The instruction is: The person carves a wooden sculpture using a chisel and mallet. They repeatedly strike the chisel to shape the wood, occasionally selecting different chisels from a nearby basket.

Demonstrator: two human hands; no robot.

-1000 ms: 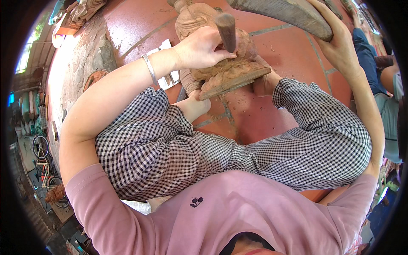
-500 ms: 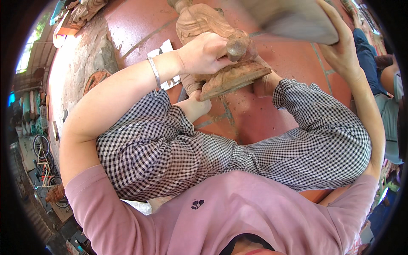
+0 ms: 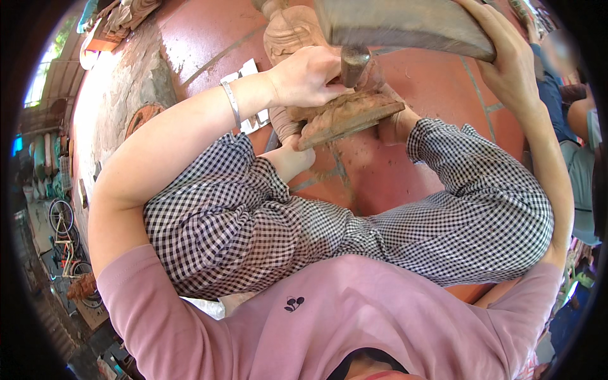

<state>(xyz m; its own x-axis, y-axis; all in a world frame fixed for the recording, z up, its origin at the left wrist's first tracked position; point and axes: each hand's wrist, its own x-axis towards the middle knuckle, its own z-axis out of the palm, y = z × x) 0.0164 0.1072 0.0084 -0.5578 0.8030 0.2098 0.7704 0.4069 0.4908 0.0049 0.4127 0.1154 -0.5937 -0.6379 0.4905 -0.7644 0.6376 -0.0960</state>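
Nearest is the person's own pink T-shirt (image 3: 354, 304), then the black-and-white checked trousers (image 3: 240, 215), with the legs folded to either side. Beyond them, bare feet (image 3: 292, 158) press against the base of a carved wooden figure (image 3: 347, 123), which lies on the floor with its base toward the person. The left hand (image 3: 309, 76), a bracelet (image 3: 230, 104) at its wrist, has its fingers closed around a round-handled tool (image 3: 356, 58) above the carving; the tool's lower end is hidden. The right hand (image 3: 510, 63) wraps its fingers around the right end of a long wooden block (image 3: 405, 26). The block seems close to the handle's top, though contact is hard to judge. Farther out, a rough log (image 3: 142, 82) lies on red tiles (image 3: 396, 174), and a bicycle (image 3: 62, 239) stands at far left.
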